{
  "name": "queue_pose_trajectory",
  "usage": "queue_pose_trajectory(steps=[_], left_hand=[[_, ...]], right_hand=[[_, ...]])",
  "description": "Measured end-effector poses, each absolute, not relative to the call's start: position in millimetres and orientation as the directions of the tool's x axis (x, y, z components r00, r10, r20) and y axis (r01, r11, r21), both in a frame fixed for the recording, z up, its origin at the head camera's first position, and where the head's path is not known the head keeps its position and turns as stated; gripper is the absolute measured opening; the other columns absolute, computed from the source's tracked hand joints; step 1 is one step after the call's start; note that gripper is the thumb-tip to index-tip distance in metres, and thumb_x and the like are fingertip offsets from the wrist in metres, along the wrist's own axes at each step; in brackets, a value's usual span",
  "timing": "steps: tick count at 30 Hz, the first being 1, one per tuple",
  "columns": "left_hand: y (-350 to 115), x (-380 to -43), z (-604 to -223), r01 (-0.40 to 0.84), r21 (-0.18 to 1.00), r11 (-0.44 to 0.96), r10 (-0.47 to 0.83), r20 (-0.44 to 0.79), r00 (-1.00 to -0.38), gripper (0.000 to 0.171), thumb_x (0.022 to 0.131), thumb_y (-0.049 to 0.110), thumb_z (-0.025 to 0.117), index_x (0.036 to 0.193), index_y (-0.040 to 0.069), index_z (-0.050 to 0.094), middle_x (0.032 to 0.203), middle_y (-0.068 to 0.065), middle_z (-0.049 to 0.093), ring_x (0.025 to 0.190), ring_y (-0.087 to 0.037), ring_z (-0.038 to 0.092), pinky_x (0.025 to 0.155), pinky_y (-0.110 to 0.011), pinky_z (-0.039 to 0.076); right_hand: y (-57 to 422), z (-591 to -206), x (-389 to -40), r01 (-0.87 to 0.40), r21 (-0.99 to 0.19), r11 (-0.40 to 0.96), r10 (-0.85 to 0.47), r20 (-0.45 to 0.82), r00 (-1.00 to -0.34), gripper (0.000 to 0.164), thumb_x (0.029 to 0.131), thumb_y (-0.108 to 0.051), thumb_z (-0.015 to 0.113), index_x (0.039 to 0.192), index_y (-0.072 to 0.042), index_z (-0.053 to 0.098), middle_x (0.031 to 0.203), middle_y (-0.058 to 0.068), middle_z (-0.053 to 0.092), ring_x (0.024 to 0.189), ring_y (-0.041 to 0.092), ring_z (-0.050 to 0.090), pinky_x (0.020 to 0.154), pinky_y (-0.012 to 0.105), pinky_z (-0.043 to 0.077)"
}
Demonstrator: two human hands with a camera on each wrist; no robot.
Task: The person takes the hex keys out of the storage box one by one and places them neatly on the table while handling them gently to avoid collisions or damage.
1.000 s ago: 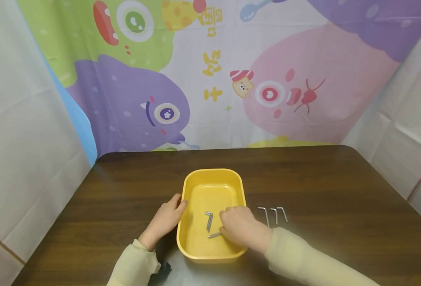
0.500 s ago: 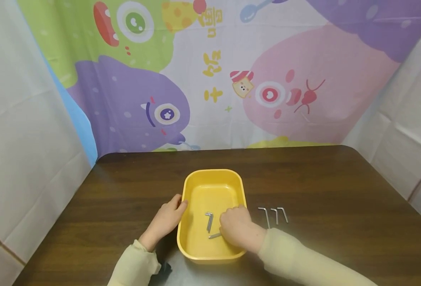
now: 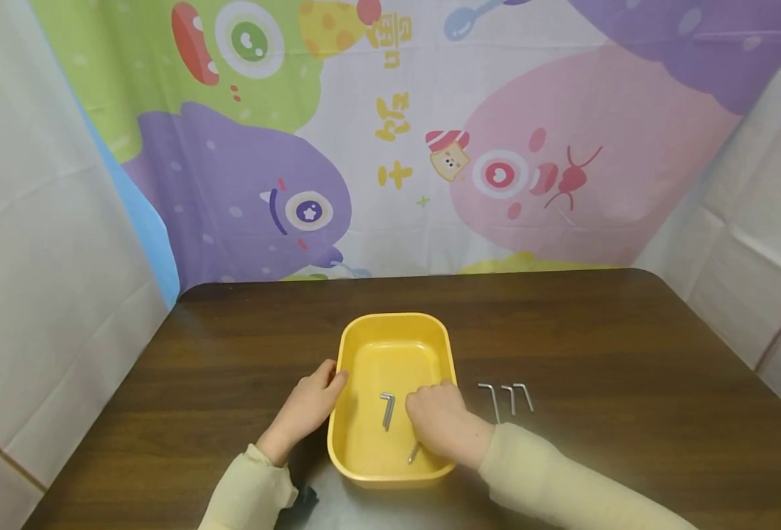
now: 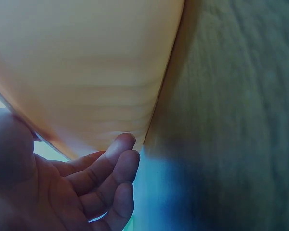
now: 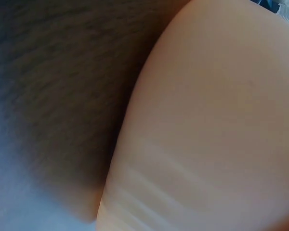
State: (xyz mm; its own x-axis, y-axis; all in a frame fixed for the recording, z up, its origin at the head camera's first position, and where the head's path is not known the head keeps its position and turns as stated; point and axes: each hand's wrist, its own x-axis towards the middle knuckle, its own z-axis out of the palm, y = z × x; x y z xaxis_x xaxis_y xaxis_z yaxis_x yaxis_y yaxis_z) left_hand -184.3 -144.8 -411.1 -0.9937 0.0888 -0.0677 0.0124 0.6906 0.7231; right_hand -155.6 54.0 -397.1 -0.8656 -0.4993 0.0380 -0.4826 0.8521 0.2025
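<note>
A yellow plastic bin (image 3: 390, 471) stands on the table in the head view. My left hand (image 3: 307, 405) holds its left side, thumb at the rim. In the left wrist view the fingertips of my left hand (image 4: 101, 183) meet the bin's outer wall (image 4: 101, 62). My right hand (image 3: 443, 419) reaches over the right rim with curled fingers and grips a hex key (image 3: 414, 453), whose end sticks out towards the near side; the rest is hidden. Left of that hand, hex keys (image 3: 388, 412) lie close together on the bin floor. The right wrist view shows only the bin's outside wall (image 5: 207, 120).
Three more hex keys, a longer one (image 3: 494, 401) and two shorter ones (image 3: 512, 399), lie on the brown wooden table (image 3: 595, 353) right of the bin. A cartoon-printed cloth (image 3: 390, 221) hangs behind the table. Something dark (image 3: 305, 500) sits beside the left sleeve.
The hex key under my right hand has swung round: its visible end pointed left before and now points towards the near side. My left hand and the bin have stayed in place.
</note>
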Motion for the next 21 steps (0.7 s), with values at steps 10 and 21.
queue_pose_trajectory(steps=[10,21], left_hand=[[-144.9,-184.2,-411.1,0.007,0.727,0.687,0.092,-0.077,-0.993,0.030,0.095,0.032,0.040,0.107,0.007,0.051,0.073,-0.004,0.055,0.062,-0.014,0.052,0.058,-0.027,0.042],[-145.0,-184.4,-411.2,0.003,0.725,0.689,0.087,-0.079,-0.993,0.029,0.095,0.032,0.040,0.106,0.007,0.051,0.073,-0.004,0.055,0.062,-0.014,0.052,0.058,-0.027,0.042]], right_hand=[[57.1,-398.6,-157.2,-0.517,0.180,0.837,-0.538,0.092,-0.838,0.014,0.070,-0.004,0.059,0.060,-0.014,0.057,0.057,0.000,0.055,0.050,0.013,0.049,0.047,0.031,0.039],[62.2,-398.8,-157.4,-0.574,0.116,0.810,-0.586,0.185,-0.789,0.008,0.069,-0.005,0.061,0.066,-0.009,0.055,0.056,0.002,0.052,0.045,0.012,0.044,0.040,0.029,0.036]])
